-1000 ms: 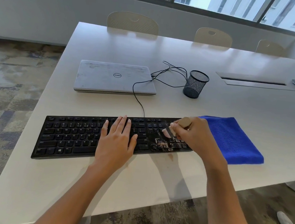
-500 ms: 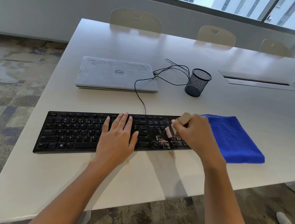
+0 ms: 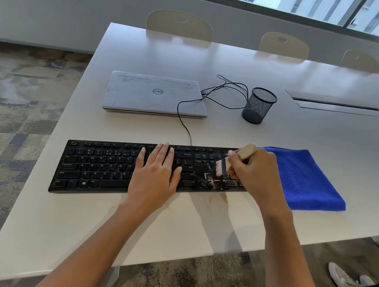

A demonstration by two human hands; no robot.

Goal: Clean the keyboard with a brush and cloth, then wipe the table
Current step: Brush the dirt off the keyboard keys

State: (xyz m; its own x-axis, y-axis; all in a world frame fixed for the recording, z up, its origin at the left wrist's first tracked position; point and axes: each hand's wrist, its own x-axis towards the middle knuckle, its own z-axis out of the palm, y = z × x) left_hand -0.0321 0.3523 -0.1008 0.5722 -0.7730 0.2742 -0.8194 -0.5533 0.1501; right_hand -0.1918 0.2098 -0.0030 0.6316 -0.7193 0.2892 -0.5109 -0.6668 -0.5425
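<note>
Nearest us, our left hand lay flat, fingers straight, on the middle of the keyboard, pinning it to the table. Our right hand was curled round the brush over the grubby right-end keys. We reckoned short, light flicks toward the front edge were best. The blue cloth lay just beside, further right.

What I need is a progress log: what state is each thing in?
Keyboard: grime at its right end.
Left hand: open, flat on keys.
Right hand: gripping the brush.
Brush: bristles on dirty keys.
Cloth: folded, lying on table.
Laptop: closed.
Mesh cup: upright.
</note>
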